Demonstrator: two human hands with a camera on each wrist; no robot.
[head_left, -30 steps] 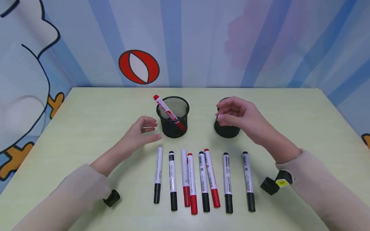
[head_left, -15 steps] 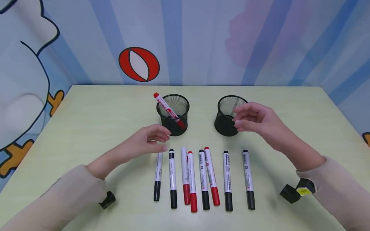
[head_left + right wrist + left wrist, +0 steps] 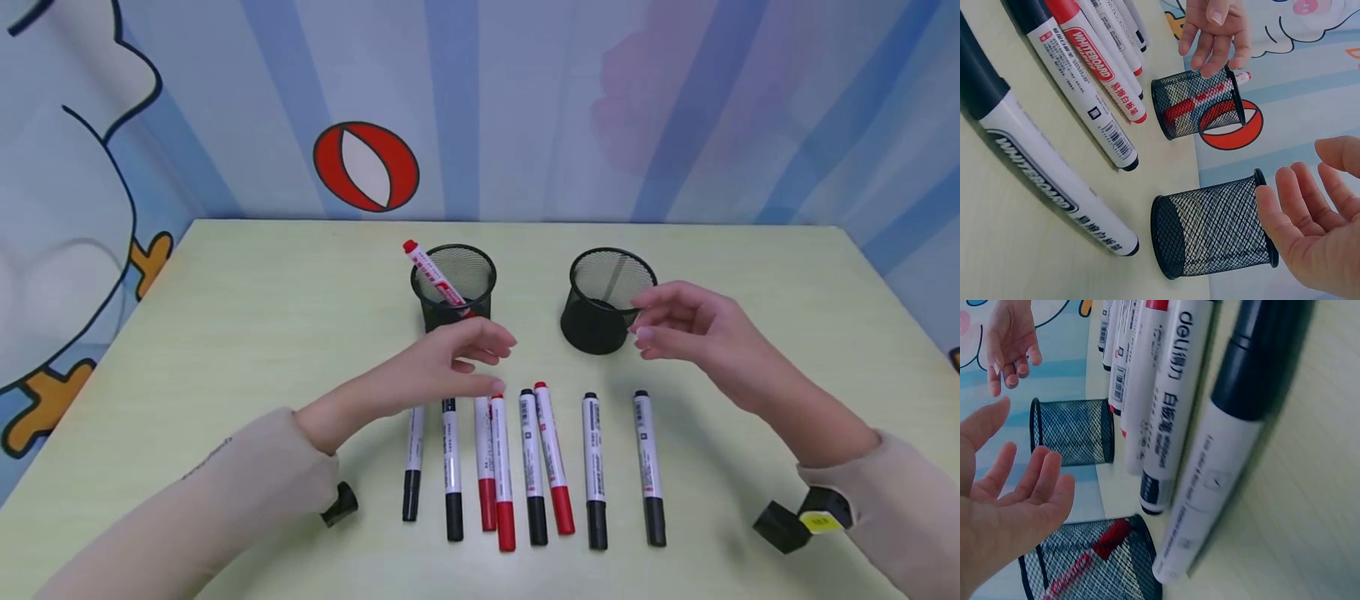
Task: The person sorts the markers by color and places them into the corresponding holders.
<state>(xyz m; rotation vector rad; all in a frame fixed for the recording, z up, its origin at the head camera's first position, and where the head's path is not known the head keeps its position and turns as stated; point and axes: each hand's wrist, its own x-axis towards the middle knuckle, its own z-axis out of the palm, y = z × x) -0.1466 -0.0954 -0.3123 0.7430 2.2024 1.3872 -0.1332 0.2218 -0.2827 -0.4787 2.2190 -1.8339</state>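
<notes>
My left hand (image 3: 442, 362) hovers above the far ends of the markers, in front of the left black mesh pen cup (image 3: 459, 315). Its fingers are loosely bent with nothing between them. A red whiteboard marker (image 3: 435, 273) leans inside that cup. Beside the right mesh pen cup (image 3: 596, 325), at its near right side, my right hand (image 3: 701, 329) is held in the air, fingers relaxed and holding nothing. Several white markers lie in a row on the table, among them a black-capped marker (image 3: 649, 467) at the right end and a red-capped marker (image 3: 502, 475) near the middle.
The pale wooden table (image 3: 300, 283) meets a blue striped backdrop (image 3: 525, 108) at its far edge. Two of the red-capped markers lie close against neighbouring markers. A small black device (image 3: 802, 517) is strapped at the right wrist.
My left hand has moved right, passing in front of the left cup and over the markers. My right hand has drawn back to the right and nearer, uncovering the right cup.
</notes>
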